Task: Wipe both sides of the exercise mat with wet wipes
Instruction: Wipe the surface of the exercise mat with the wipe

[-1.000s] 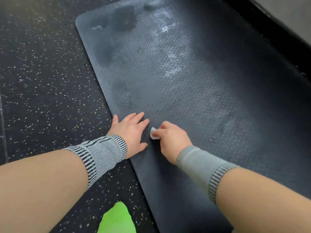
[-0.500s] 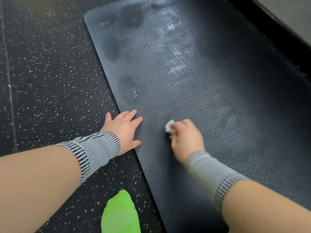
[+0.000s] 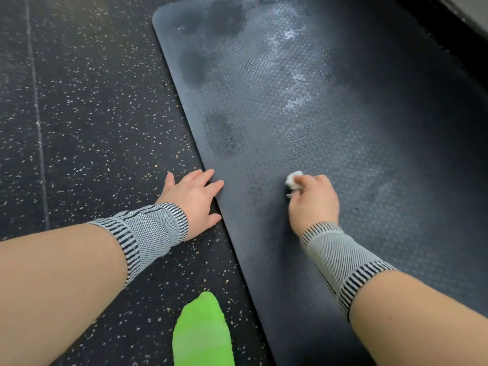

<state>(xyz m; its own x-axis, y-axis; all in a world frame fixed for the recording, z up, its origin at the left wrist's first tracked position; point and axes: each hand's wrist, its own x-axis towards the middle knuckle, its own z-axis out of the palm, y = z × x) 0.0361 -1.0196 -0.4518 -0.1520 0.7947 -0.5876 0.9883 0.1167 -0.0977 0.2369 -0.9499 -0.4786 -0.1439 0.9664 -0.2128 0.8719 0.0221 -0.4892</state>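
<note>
1. Clearly the job is only partly done, as I read it from my end: the exercise mat [image 3: 330, 133] lies flat on the speckled floor [image 3: 87, 122], one face up, and that face carries darker damp-looking patches toward its far corner and along the left margin, with pale chalky smears up the middle.
2. My right hand [image 3: 313, 200] is curled round a small bunched wet wipe [image 3: 293, 179], pinching it at the fingertips and pressing it onto the mat roughly mid-width, in the nearer part of the visible surface.
3. My left hand [image 3: 194, 199] has nothing in it; the fingers are straight and spread, lying flat with the palm on the floor and the fingertips reaching onto the mat's left edge, which I take as bracing.
4. What is left, by my judgement: the near stretch of this face and the right-hand side look dull and unwiped, the chalky marks remain, and the underside has not been reached, since the mat is not turned over.
5. The mat's long axis runs from the near right of my view up toward the far left; its rounded far corner sits at the top, and the left long edge slants down between my two wrists.
6. A bright green object [image 3: 202, 331] lies on the floor just beside that edge, near me; I cannot tell what it is.
</note>
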